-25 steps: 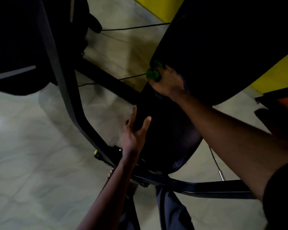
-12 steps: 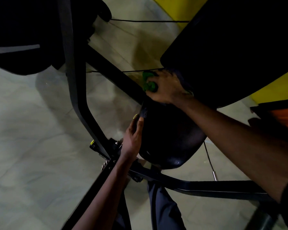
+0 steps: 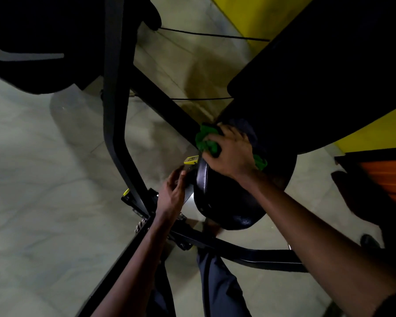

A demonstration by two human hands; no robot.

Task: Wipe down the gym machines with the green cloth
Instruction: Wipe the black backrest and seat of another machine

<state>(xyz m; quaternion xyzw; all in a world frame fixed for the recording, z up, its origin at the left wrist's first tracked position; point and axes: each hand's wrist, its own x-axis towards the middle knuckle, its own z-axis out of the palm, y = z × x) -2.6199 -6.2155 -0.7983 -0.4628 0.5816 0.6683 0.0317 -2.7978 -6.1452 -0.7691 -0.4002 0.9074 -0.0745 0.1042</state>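
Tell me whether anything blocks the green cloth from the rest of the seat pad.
Nothing visible does: the right hand holds the green cloth on the seat pad, whose near surface is bare; the left hand is beside its left edge.

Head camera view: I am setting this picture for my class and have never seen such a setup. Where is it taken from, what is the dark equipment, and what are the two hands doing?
The camera sits on the person's head and looks down, so both arms reach in from the bottom of the picture. The right hand grips a bunched green cloth and presses it on the black padded seat of a gym machine. The left hand is at the seat's left edge, just below a small yellow tab. It is too dark to tell whether this hand grips anything. The machine's black metal frame curves down towards a pale floor, and a thin cable runs across behind the seat.
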